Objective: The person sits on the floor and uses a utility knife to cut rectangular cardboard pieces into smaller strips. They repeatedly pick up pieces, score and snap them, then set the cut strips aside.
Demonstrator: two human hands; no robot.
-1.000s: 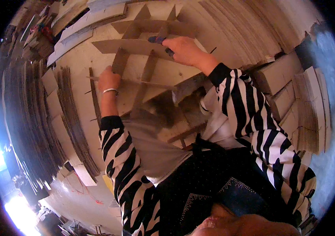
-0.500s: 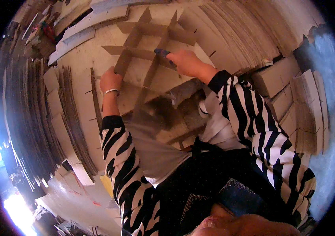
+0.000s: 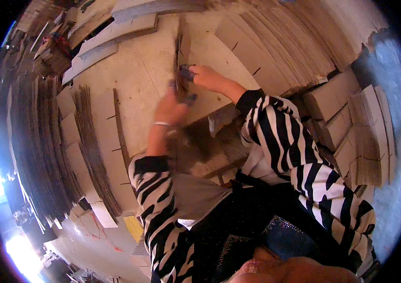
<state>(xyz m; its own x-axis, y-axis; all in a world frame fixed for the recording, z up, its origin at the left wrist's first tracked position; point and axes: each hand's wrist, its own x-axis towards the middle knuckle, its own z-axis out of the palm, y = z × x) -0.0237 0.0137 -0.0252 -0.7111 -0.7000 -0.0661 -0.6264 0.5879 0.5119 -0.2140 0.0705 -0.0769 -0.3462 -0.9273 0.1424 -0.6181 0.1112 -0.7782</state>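
Note:
A cardboard divider, collapsed into a narrow upright bundle, stands over the wooden worktop in front of me. My right hand grips it from the right, its fingers closed and dark coverings on the tips. On the near side my left hand closes around the bundle's lower part; dark tips show there too, and a pale bracelet sits on the wrist. Motion blurs the left hand and the divider's near end slightly, and the fingers hide part of the board.
Stacked slotted cardboard strips lie at the far right, with more strips on the left. A strip pile rests at the far left of the worktop. Further cardboard pieces stand to my right.
The divider was spread as an open grid and is now folded into a narrow bundle. My left hand has moved right, my right hand slightly left, bringing them close together.

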